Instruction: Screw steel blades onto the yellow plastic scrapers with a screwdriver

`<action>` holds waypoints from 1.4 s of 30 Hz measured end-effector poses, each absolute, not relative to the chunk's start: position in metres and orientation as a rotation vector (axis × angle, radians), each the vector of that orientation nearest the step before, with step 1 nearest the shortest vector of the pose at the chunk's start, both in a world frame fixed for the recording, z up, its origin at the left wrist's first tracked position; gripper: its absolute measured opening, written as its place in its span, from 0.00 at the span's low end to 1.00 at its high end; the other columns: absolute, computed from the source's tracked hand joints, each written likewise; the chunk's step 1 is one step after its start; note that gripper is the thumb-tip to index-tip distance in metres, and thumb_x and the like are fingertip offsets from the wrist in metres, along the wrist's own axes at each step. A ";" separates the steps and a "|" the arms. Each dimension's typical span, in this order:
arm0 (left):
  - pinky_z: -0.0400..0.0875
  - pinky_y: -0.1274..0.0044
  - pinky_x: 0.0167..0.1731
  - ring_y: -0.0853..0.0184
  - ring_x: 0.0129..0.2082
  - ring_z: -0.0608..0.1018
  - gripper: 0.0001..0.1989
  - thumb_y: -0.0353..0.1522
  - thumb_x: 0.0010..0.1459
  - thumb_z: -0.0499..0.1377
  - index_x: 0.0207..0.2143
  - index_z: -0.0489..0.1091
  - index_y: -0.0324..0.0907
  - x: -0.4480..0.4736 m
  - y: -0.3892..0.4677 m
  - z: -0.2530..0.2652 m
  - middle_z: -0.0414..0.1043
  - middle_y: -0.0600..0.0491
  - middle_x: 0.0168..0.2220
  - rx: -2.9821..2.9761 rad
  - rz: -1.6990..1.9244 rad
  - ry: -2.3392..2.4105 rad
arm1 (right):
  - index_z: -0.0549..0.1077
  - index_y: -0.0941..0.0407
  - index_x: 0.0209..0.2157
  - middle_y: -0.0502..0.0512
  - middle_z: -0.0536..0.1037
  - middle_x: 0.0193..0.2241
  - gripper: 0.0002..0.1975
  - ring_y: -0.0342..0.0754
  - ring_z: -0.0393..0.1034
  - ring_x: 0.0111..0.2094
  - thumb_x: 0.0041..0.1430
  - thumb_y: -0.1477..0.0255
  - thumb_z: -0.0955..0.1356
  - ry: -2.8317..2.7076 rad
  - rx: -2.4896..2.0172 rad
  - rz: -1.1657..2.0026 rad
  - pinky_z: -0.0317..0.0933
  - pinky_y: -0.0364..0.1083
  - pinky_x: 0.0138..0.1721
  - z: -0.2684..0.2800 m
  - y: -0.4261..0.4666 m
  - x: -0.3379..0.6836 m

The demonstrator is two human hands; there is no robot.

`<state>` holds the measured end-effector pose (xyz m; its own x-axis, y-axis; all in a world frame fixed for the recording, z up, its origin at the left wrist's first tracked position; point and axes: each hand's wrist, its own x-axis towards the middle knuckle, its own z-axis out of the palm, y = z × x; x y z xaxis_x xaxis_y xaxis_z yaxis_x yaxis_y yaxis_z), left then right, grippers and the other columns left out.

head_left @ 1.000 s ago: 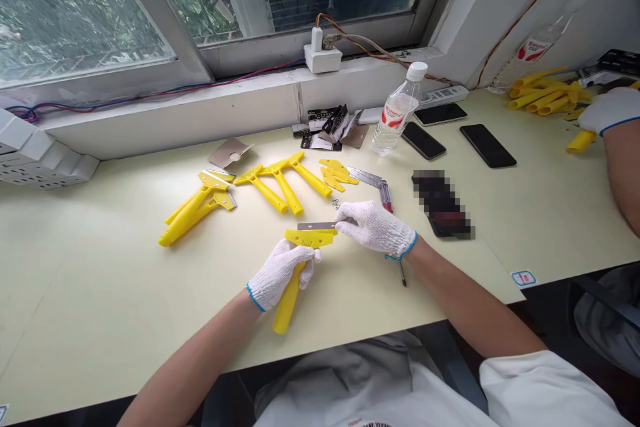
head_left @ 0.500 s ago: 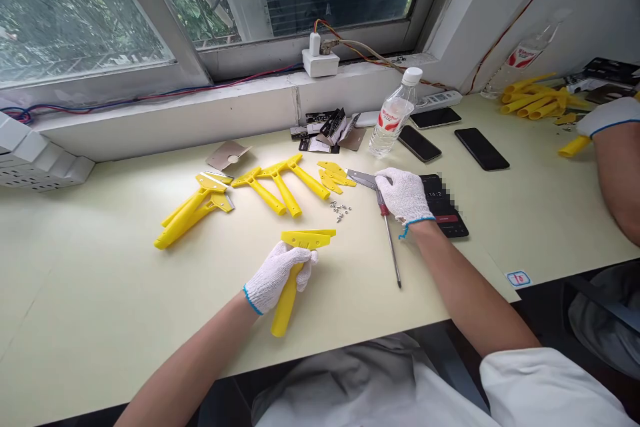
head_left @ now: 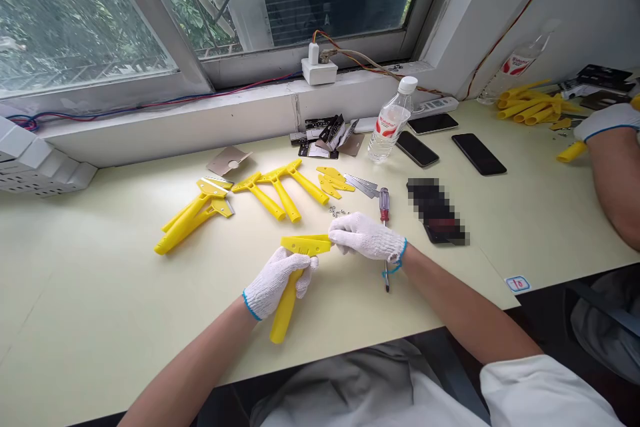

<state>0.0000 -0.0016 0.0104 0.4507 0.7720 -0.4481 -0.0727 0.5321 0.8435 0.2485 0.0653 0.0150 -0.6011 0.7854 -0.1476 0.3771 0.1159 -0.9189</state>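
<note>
My left hand point(head_left: 281, 278), in a white knit glove with a blue cuff, is closed around the handle of a yellow scraper point(head_left: 286, 307). The scraper's head faces away from me, with a yellow plate lying slightly skewed along it. At the head's right end are the closed fingers of my gloved right hand point(head_left: 367, 236); whatever is between the fingertips is hidden. Beneath the right wrist passes a screwdriver point(head_left: 384, 203) with a clear and red handle. Small screws point(head_left: 337, 211) lie just beyond the right hand, near yellow plates point(head_left: 334, 181) and grey metal blades point(head_left: 361, 185).
Several yellow scrapers point(head_left: 193, 213) and yellow handles point(head_left: 280, 190) lie at the back left. A water bottle point(head_left: 390, 121), phones point(head_left: 479, 153) and black packaging point(head_left: 327, 133) stand or lie further back. At the right, another person's gloved hand point(head_left: 607, 123) is near yellow parts.
My right hand has moved left from the screwdriver handle and blades to the scraper head. The screwdriver now lies apart from its fingers. My left hand still grips the scraper.
</note>
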 end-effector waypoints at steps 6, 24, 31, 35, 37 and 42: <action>0.65 0.75 0.25 0.71 0.21 0.66 0.10 0.36 0.59 0.63 0.39 0.77 0.39 0.001 -0.001 0.007 0.70 0.54 0.28 0.795 0.680 0.930 | 0.73 0.55 0.29 0.51 0.74 0.24 0.21 0.45 0.67 0.27 0.72 0.57 0.65 -1.599 -1.572 1.011 0.59 0.46 0.31 0.011 0.091 0.278; 0.77 0.67 0.57 0.61 0.52 0.79 0.25 0.35 0.61 0.75 0.60 0.77 0.50 0.008 0.002 -0.013 0.74 0.49 0.61 0.753 1.223 0.850 | 0.78 0.55 0.40 0.51 0.82 0.32 0.17 0.48 0.74 0.32 0.71 0.54 0.70 -2.090 -1.288 1.321 0.59 0.47 0.35 0.023 0.035 0.216; 0.77 0.60 0.59 0.53 0.58 0.81 0.37 0.40 0.66 0.71 0.72 0.64 0.46 -0.008 0.015 -0.004 0.77 0.43 0.61 1.014 1.148 1.030 | 0.70 0.54 0.41 0.48 0.78 0.32 0.08 0.47 0.71 0.31 0.68 0.64 0.70 -2.035 -1.199 1.467 0.59 0.46 0.33 0.014 0.020 0.198; 0.76 0.57 0.57 0.51 0.54 0.82 0.33 0.42 0.69 0.65 0.71 0.66 0.40 -0.053 0.040 0.014 0.81 0.42 0.54 1.479 1.024 1.425 | 0.68 0.52 0.39 0.51 0.77 0.34 0.10 0.49 0.69 0.33 0.73 0.61 0.66 -1.963 -1.355 1.226 0.60 0.50 0.37 0.019 0.035 0.214; 0.73 0.54 0.60 0.48 0.57 0.80 0.28 0.39 0.68 0.64 0.67 0.70 0.41 -0.082 0.053 0.021 0.79 0.41 0.59 1.791 0.985 1.796 | 0.68 0.52 0.39 0.54 0.76 0.36 0.10 0.52 0.68 0.35 0.72 0.61 0.67 -1.955 -1.431 1.105 0.59 0.52 0.41 0.020 0.044 0.223; 0.64 0.42 0.59 0.32 0.69 0.67 0.29 0.42 0.68 0.61 0.67 0.67 0.43 -0.148 0.072 0.024 0.72 0.36 0.66 1.940 0.621 2.527 | 0.77 0.52 0.46 0.54 0.78 0.35 0.12 0.53 0.69 0.35 0.73 0.62 0.65 -1.955 -1.471 1.063 0.62 0.53 0.41 0.015 0.057 0.233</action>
